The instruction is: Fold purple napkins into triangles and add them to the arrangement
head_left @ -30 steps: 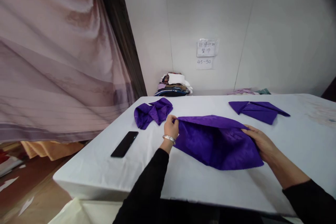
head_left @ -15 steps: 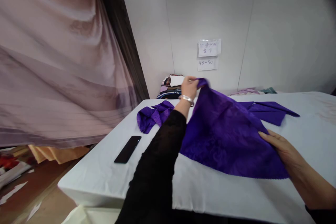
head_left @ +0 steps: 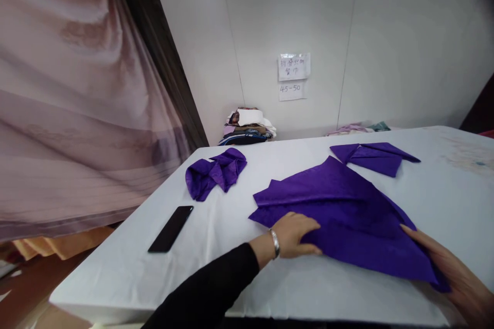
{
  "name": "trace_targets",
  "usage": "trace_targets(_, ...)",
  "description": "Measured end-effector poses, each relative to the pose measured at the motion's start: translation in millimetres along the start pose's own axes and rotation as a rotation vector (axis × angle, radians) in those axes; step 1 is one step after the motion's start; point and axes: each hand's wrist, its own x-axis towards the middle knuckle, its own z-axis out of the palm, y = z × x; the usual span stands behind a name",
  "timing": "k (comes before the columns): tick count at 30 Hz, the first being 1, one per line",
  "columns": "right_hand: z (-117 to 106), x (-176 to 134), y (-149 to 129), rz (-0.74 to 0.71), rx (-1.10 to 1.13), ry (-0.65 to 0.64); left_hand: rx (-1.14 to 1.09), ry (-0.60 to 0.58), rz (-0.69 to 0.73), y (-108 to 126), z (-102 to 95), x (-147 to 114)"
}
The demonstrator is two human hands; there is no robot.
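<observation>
A purple cloth napkin [head_left: 347, 216] with a faint woven pattern is spread, loosely folded over, on the white-covered table [head_left: 227, 272] before me. My left hand [head_left: 295, 234], a silver bracelet on its wrist, lies at the napkin's near left edge. Its thumb and fingers are apart, touching the fabric. At the right corner, my right hand [head_left: 443, 262] grips the napkin, thumb on top and the other fingers hidden underneath. Beyond it sits a flat folded purple napkin [head_left: 374, 158]. To the left stands another purple napkin [head_left: 216, 172], folded into a bow-like shape.
A black phone [head_left: 171, 230] lies on the table's left side. Behind the far edge are a stack of folded clothes [head_left: 247, 128] and some pink fabric [head_left: 349, 129]. Handwritten paper signs [head_left: 293, 68] hang on the wall. A large pinkish curtain [head_left: 85, 113] hangs at left.
My left hand has come down from the raised far corner to the near left edge. The napkin, held up before, now lies on the table, its far part folded over. My right hand keeps its grip.
</observation>
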Motion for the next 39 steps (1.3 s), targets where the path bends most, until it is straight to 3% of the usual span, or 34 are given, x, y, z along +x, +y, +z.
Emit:
trace_targets(3,4,-5,1,0.029,-0.005,-0.05,0.131,-0.024,-0.111,-16,2.9,-37)
trace_targets(7,2,-2,3,0.062,0.002,-0.06,0.27,0.091,-0.445,-52,-9.9,-58)
trace_targets(11,-6,3,2,0.078,-0.001,-0.113,0.303,0.181,-0.627,-78,-23.3,-58)
trace_targets(14,2,19,-11,0.048,-0.049,-0.203,0.337,0.237,-0.722,-95,-43.3,-41)
trace_targets(17,29,46,-42,-0.044,-0.113,-0.289,0.391,0.295,-0.812,-107,-87.4,-7)
trace_targets(19,53,62,-73,-0.135,-0.108,-0.274,0.438,0.368,-0.836,-105,-129.9,18)
trace_targets(21,74,67,-106,-0.314,-0.038,-0.273,0.495,0.481,-0.836,-92,-176.2,37)
trace_targets(24,92,55,-141,-0.587,0.061,-0.424,0.59,0.653,-0.781,-61,-231.9,37)
trace_targets(26,92,44,-148,-0.657,0.054,-0.477,0.757,0.79,-0.62,-43,-247.5,18)
trace_targets(28,82,39,-140,-0.628,0.011,-0.453,0.878,0.781,-0.512,-35,-242.2,-9)
trace_targets(30,66,43,-121,-0.533,-0.049,-0.402,0.924,0.671,-0.397,-36,-219.2,-40)
trace_targets(33,40,56,-85,-0.365,-0.176,-0.372,0.877,0.488,-0.31,-44,-166.2,-85)
trace_targets(39,1,61,-25,-0.174,-0.42,-0.388,0.695,0.32,-0.366,-46,-65.9,-144)
